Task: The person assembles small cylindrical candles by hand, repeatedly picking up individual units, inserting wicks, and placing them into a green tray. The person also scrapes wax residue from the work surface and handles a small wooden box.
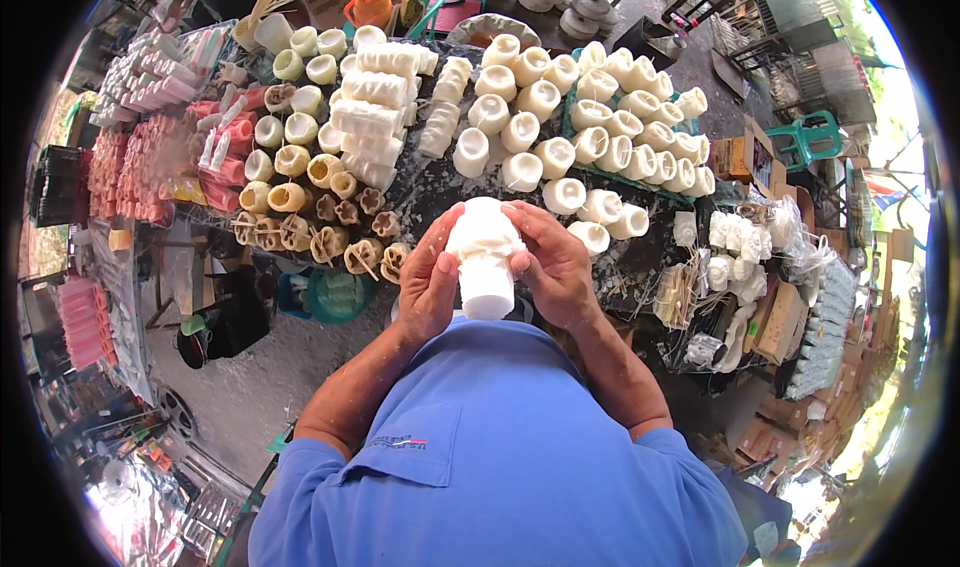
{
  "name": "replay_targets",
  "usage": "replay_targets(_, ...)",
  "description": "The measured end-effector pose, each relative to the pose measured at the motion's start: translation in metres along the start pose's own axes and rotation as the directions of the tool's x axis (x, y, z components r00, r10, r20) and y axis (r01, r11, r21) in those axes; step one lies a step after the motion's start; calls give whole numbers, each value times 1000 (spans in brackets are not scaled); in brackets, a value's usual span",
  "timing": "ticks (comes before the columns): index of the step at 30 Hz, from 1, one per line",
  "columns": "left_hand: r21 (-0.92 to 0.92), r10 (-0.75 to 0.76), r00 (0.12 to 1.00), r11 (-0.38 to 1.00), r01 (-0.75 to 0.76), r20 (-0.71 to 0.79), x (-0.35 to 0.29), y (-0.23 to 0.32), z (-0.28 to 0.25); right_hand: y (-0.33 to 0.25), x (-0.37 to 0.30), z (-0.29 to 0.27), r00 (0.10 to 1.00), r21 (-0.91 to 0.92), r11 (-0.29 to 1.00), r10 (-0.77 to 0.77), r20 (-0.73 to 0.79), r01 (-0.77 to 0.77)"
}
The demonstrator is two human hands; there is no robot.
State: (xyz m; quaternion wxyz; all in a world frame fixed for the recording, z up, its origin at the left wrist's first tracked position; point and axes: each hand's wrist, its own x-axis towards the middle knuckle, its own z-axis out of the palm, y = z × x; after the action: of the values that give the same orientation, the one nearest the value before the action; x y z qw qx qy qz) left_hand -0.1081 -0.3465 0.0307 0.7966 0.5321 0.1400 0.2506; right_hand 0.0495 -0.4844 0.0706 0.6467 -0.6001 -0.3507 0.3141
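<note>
A white, molded wax candle (487,285) is held upright in front of my chest, with a raised band around its middle and a plain, smooth lower part. My left hand (432,275) is closed around its left side, and my right hand (556,267) is closed around its right side. Both thumbs press near the raised band. Just beyond my hands, rows of short cream candles (521,131) stand on the dark table (420,202), some with wicks showing. To the left lie stacked white ridged candles (372,119).
Brownish hollow molds (328,244) line the table's near left edge. Pink pieces (128,170) are piled farther left. A green tray (632,172) of cream candles sits at the right, beside wrapped white pieces (738,242) and bundled wicks (676,295). A teal basin (338,295) is below the table's left side.
</note>
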Motion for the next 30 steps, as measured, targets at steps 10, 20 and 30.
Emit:
replay_targets(10, 363, 235, 972, 904, -227, 25, 17, 15, 9, -2, -12, 24, 963, -130, 992, -32, -266, -3)
replay_targets(20, 82, 159, 981, 982, -169, 112, 15, 28, 9, -18, -22, 19, 998, 234, 972, 31, -60, -16)
replay_targets(30, 112, 211, 960, 966, -233, 184, 16, 34, 6, -24, -22, 14, 985, 522, 837, 166, 39, -162)
